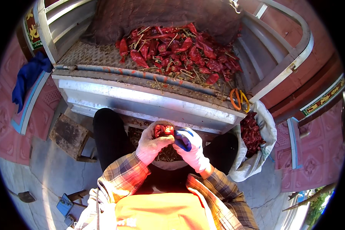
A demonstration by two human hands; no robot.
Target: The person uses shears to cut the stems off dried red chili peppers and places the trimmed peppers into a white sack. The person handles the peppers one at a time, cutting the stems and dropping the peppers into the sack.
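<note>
My left hand (151,142), in a pale knit glove, is closed around red dried chili peppers (159,130). A broken, pale-seeded face (169,130) on one of them catches the sunlight. My right hand (191,151) wears a white glove with blue coating. Its curled fingers meet the left hand beside the peppers; whether they pinch anything is hidden. Below both hands, between my knees, a container (169,166) with a pale rim holds dry stems and debris (168,155). A heap of red dried peppers (172,51) lies ahead on a metal cargo bed (89,54).
A dark cloth (166,13) borders the heap. The bed's metal edge (149,93) crosses before my knees. Orange and yellow loops (239,99) hang at its right corner. A white sack (266,135) of peppers stands right; a wooden stool (70,136) stands left.
</note>
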